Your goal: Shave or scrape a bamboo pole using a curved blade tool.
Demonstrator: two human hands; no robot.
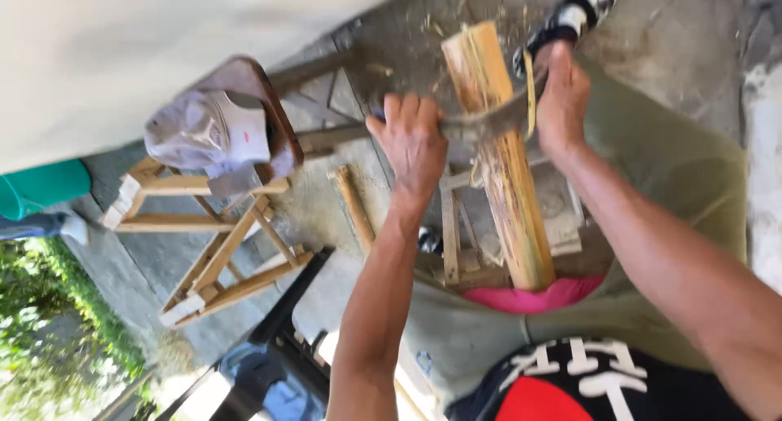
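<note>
Head view looks down on both of my hands pulling a curved drawknife-like blade [489,124] across a thick bamboo pole [501,160] in the upper middle of the frame. My left hand [415,144] is a closed grip around the handle end on the left of the pole; my right hand [562,103] is wrapped shut on the other end, to the pole's right. The pole runs from the upper middle down toward my lap, its lower end resting against a pink cloth [533,297] on my olive-green trousers [676,185].

To do this stroke well, I judge that both wrists should stay level so the edge bites evenly, with the pull running along the grain rather than across it; a shallow angle should lift thin shavings instead of digging in.

Pale yellow, fibrous wood shows where the skin is stripped; streaks of green and brown remain lower down. A thin strip [528,95] curls up beside my right hand. Shavings litter the rough concrete floor [391,30]. At left, a light wooden stool [212,250] made of slats carries a crumpled grey cap [212,132].
</note>
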